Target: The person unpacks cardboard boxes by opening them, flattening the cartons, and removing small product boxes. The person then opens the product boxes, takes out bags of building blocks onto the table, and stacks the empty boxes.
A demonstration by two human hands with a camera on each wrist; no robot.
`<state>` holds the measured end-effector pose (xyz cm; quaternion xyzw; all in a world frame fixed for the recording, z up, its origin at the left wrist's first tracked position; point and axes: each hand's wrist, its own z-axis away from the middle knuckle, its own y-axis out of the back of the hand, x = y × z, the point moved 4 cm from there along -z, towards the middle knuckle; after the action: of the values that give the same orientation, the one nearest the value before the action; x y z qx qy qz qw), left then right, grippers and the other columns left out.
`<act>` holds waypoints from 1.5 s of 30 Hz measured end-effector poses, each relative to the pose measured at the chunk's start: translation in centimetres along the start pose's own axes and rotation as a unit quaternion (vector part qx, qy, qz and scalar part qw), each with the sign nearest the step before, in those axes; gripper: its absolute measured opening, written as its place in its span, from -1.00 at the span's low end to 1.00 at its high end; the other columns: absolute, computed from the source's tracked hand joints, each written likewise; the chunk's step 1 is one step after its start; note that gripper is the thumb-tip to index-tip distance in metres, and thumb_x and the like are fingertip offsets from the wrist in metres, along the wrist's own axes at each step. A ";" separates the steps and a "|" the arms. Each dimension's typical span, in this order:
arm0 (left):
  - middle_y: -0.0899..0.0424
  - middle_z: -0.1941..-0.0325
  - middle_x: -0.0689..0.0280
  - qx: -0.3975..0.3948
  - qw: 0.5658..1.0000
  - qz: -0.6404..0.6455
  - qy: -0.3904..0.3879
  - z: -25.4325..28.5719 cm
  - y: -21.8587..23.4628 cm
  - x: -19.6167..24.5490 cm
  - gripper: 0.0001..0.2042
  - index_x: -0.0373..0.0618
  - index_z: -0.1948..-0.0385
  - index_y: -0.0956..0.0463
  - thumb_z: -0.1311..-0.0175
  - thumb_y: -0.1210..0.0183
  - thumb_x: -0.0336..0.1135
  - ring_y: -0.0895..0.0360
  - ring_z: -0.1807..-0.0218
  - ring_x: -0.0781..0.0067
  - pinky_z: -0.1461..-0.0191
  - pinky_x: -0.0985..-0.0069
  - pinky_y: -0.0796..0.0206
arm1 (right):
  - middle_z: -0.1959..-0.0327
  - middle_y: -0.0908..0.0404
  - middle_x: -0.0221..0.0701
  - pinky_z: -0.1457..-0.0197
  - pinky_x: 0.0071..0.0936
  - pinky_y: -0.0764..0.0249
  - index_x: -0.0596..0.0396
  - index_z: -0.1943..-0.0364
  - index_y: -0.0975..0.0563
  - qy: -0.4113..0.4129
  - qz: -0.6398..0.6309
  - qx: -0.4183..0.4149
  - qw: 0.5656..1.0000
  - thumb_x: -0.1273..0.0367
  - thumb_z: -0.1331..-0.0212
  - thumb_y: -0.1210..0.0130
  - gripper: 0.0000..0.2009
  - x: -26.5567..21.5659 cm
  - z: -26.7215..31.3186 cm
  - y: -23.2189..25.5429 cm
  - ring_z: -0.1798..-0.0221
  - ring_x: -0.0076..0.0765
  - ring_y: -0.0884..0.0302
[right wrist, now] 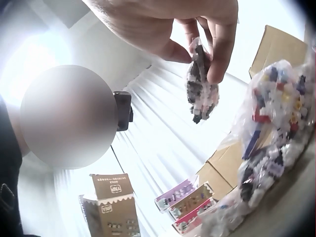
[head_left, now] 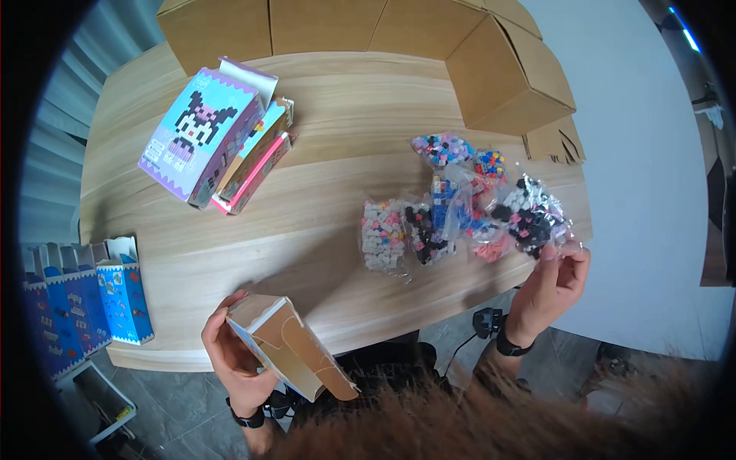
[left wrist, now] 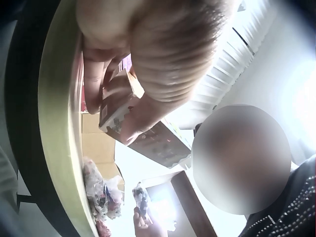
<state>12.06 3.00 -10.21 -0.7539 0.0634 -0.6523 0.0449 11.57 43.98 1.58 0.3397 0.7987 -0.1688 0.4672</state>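
My left hand (head_left: 232, 366) grips a small cardboard box (head_left: 285, 337) at the table's front edge. Its top is open toward me, with brown inner walls and flaps showing. To the right, my right hand (head_left: 546, 295) pinches a clear bag of black, white and pink toy bricks (head_left: 529, 218) by its edge; the right wrist view shows this bag (right wrist: 201, 91) hanging from thumb and fingers. Beside it on the table lie more bagged bricks: a white and pink bag (head_left: 382, 238), a black and pink bag (head_left: 424, 234) and a multicoloured bag (head_left: 442, 149).
A purple and blue printed box (head_left: 201, 130) leans with other boxes at the back left. Several blue boxes (head_left: 125, 303) stand at the left edge. Large brown cardboard (head_left: 502, 77) lines the back of the wooden table (head_left: 345, 123).
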 end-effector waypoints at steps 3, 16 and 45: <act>-0.28 -0.51 -0.11 -0.007 1.000 0.012 -0.010 -0.1 -0.3 0.4 0.03 0.00 -0.44 -0.16 0.18 -0.63 -0.38 -0.35 -0.48 0.08 -0.49 0.18 -0.28 | -0.23 -0.56 0.01 -0.27 -0.36 -0.48 0.20 0.13 -0.45 0.084 0.062 -0.015 0.994 0.59 -0.35 -0.21 -0.85 -0.5 -3.1 -0.2 -0.13 -0.32 -0.59; -0.28 -0.52 -0.08 0.017 0.993 0.006 0.112 0.2 0.4 -1.1 0.02 -0.03 -0.46 -0.13 0.13 -0.60 -0.38 -0.33 -0.50 0.09 -0.53 0.19 -0.22 | 0.25 -0.68 -0.44 0.08 -0.52 -0.48 0.16 -0.14 -0.46 -0.198 0.175 -0.350 0.899 0.55 -0.28 -0.22 -0.64 10.2 -11.9 -4.2 0.16 -0.54 -0.61; -0.41 -0.41 -0.02 -0.058 0.901 -0.423 -0.077 -1.2 -2.0 6.1 -0.24 -0.18 -0.30 -0.42 0.03 -0.53 -0.26 -0.44 -0.37 -0.12 -0.41 0.12 -0.36 | 0.28 -0.67 -0.25 0.22 -0.35 -0.56 0.16 0.29 -0.68 -0.042 0.033 -0.514 0.856 0.57 -0.12 -0.31 -0.90 1.5 11.9 -10.4 0.26 -0.13 -0.67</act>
<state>11.78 4.07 -3.81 -0.7589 -0.2275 -0.5448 -0.2748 11.34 30.18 -6.30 0.0693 0.7396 0.2674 0.6138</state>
